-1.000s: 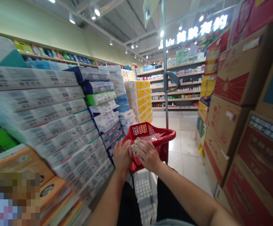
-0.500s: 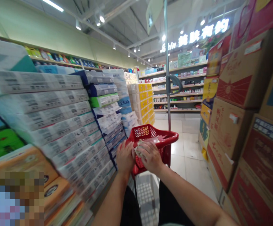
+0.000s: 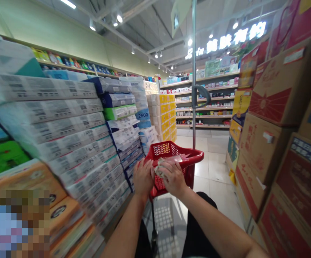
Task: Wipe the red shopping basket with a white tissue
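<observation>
Shopping cart [image 3: 198, 154], red plastic, stands in a store aisle in front of the person, its perforated basket just beyond the hands. Loading, as far as visible: one clear-wrapped package [image 3: 174, 158] with a pinkish tint lies at the cart, against the inner side of the rim; contents not legible. Anything deeper in the basket is screened by the hands and rim. Left hand [image 3: 144, 179] lies over the near edge with fingers together and bent forward; whether they close on it cannot be told. Right hand [image 3: 173, 179] is beside it, fingers curled over a crumpled pale item [image 3: 160, 169], material not determinable. Stock remains stacked and out of the hands' contact: plastic-wrapped paper packs [image 3: 72, 107] at left, yellow-and-white packs [image 3: 168, 107] farther ahead, printed cartons [image 3: 265, 150] at right. Stocked shelves [image 3: 214, 88] stand beyond. Total extent of the work, and the portion outstanding, cannot be established from this view.
</observation>
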`<state>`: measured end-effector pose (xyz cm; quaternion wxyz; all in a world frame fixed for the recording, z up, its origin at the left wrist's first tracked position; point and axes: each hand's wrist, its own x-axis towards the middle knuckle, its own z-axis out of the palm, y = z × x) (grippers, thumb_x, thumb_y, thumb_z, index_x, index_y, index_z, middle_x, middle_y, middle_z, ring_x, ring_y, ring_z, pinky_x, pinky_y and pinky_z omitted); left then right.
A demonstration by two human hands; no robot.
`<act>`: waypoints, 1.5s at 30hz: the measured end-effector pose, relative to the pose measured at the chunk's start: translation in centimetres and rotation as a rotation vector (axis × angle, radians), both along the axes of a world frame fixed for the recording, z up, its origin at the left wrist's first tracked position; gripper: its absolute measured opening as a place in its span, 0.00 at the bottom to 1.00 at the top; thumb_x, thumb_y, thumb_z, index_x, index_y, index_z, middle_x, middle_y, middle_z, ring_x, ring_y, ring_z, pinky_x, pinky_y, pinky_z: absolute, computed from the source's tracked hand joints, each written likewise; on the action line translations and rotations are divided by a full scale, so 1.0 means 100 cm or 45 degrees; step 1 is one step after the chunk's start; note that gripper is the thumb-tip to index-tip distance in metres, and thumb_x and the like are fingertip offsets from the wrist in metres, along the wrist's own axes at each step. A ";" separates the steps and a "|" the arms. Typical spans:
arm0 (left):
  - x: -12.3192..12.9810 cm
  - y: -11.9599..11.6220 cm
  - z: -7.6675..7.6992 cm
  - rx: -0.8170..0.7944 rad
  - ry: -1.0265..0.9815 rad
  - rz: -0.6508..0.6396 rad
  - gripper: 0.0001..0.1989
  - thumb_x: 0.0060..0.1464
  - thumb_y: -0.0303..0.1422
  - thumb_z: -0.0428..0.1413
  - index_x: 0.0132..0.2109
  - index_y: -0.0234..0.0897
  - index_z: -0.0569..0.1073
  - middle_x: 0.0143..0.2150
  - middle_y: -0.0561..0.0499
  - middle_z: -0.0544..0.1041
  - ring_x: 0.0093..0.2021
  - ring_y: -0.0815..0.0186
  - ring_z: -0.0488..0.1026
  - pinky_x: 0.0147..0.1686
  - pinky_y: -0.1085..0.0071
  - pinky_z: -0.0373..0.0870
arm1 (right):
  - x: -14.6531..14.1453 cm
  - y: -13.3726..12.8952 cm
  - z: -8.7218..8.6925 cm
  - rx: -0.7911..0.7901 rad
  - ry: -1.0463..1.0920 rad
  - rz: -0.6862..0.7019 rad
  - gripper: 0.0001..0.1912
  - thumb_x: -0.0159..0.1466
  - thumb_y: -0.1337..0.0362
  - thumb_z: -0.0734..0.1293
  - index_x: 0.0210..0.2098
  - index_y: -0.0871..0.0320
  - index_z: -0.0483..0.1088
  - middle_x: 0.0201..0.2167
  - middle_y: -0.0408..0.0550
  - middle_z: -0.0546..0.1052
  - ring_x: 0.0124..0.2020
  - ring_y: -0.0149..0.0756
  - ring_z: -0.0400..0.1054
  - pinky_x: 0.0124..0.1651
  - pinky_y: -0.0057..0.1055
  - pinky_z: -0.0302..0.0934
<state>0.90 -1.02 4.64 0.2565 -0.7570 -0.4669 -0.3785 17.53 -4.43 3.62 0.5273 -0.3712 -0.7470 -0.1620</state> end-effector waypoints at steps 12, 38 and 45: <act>-0.005 -0.002 -0.001 -0.006 -0.011 0.004 0.16 0.63 0.33 0.46 0.52 0.37 0.73 0.53 0.48 0.78 0.60 0.55 0.68 0.59 0.53 0.60 | -0.002 0.002 0.004 0.041 -0.041 0.042 0.16 0.60 0.73 0.61 0.45 0.54 0.71 0.50 0.47 0.74 0.54 0.41 0.64 0.62 0.44 0.52; -0.023 0.012 -0.019 0.265 -0.253 -0.119 0.09 0.58 0.36 0.52 0.36 0.39 0.75 0.49 0.53 0.79 0.50 0.62 0.73 0.47 0.60 0.63 | -0.034 0.013 -0.003 0.200 -0.206 -0.085 0.14 0.62 0.69 0.66 0.47 0.57 0.73 0.50 0.53 0.75 0.50 0.47 0.71 0.56 0.47 0.62; -0.030 0.020 -0.022 0.253 -0.273 -0.151 0.12 0.57 0.38 0.51 0.35 0.38 0.76 0.51 0.49 0.78 0.50 0.60 0.72 0.43 0.61 0.65 | -0.042 0.017 -0.004 0.192 -0.251 -0.197 0.16 0.62 0.70 0.67 0.49 0.54 0.74 0.48 0.52 0.77 0.47 0.49 0.73 0.56 0.48 0.63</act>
